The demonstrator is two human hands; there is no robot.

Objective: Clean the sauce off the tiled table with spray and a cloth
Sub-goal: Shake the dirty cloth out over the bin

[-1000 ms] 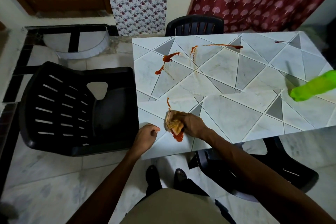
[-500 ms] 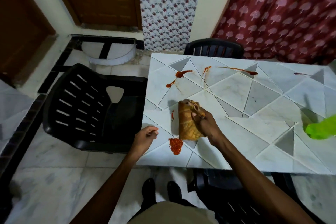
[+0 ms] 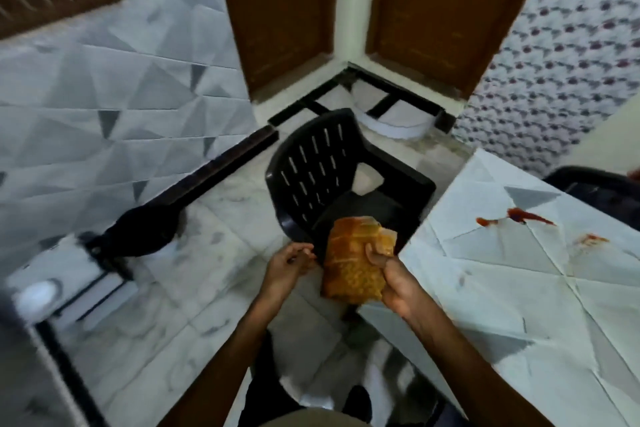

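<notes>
right hand pinches the cloth, which hangs long-side down off the table; left hand, loosely curled, holds nothing. remaining sauce lies to the right, nearer the right hand.

Legible text, labels, brands, numbers, signs: none recorded. On the cloth, a woven pattern only, no lettering made out. On the bench, a triangular tile pattern only, no marking read. On the chair, no brand mark made out. Outer parts of the view too blurred for reading.
</notes>
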